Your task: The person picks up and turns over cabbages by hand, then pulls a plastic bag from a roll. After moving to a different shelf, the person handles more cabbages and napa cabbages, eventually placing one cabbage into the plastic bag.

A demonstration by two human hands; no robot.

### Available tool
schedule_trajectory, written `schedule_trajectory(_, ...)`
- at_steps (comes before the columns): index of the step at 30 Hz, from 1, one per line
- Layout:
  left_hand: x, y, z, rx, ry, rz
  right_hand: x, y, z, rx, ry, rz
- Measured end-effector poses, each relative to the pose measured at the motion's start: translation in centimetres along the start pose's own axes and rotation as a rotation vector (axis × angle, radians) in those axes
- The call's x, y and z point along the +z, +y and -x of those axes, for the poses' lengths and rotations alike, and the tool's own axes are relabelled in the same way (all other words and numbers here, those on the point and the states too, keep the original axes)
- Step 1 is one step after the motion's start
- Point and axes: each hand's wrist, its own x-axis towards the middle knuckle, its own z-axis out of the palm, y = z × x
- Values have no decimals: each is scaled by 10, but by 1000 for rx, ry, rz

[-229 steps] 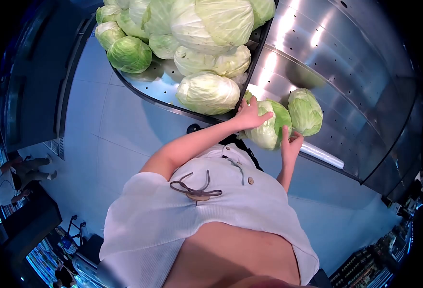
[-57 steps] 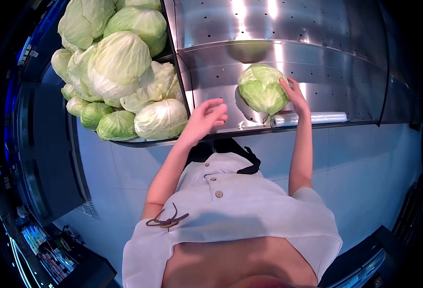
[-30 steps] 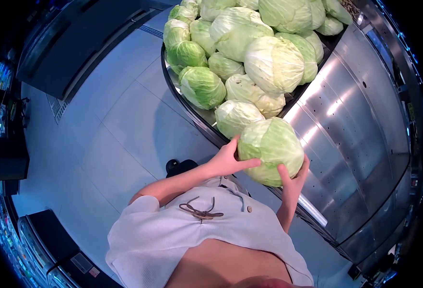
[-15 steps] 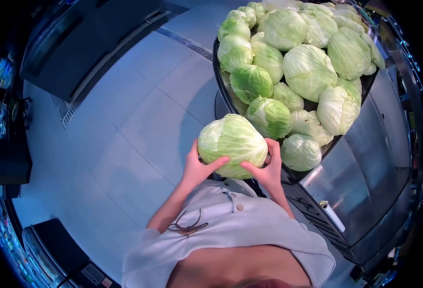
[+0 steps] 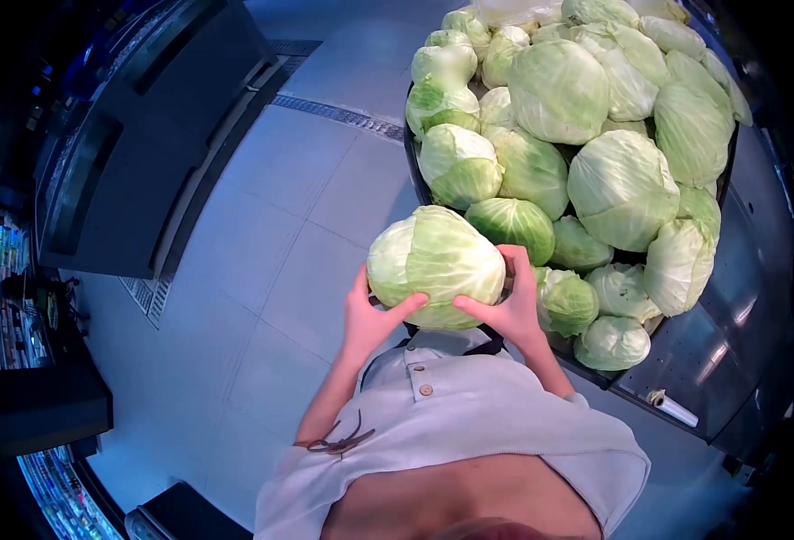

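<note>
A pale green cabbage point(image 5: 435, 265) is held up in front of my body, clasped from both sides. My left hand point(image 5: 374, 310) grips its left side, thumb pressed on the near face. On the right side my right hand point(image 5: 508, 301) does the same, with its fingers curled behind the leaves. The undersides of the fingers are partly hidden by the cabbage. Just beyond it, a heap of cabbages point(image 5: 622, 189) fills a dark display stand; a darker green cabbage point(image 5: 512, 229) lies nearest to my right hand.
A roll of clear bags point(image 5: 673, 408) lies on the metal surface point(image 5: 712, 360) at the right. Grey floor tiles point(image 5: 280, 270) stretch to the left, with a drain grate point(image 5: 338, 115) farther off. Dark cabinets point(image 5: 163, 135) stand at the upper left, and lit shelves point(image 5: 19, 297) line the left edge.
My view and body have turned and come nearer the stand, so the heap appears larger and lower at right. The cabbage stays in both hands, almost unmoved before me.
</note>
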Motion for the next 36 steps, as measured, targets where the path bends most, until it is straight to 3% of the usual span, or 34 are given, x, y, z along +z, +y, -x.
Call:
schedule_trajectory(9, -48, 20, -137, 91, -76, -76, 38, -13, -118, 10, 103, 42)
schedule_trajectory(18, -39, 23, -251, 176, -573, -105, 72, -14, -121, 207, 592, 86)
schedule_trajectory(23, -22, 38, -282, 350, -849, -194, 109, -13, -99, 192, 929, -19)
schedule_trajectory(26, -10, 42, -289, 592, -937, -256, 125, -19, -87, 185, 1098, -49)
schedule_trajectory(29, 5, 42, -288, 702, -1070, -186, 140, -24, -69, 179, 1239, 55)
schedule_trajectory(36, 28, 41, -262, 660, -1262, -46, 163, -42, -41, 259, 1468, 186)
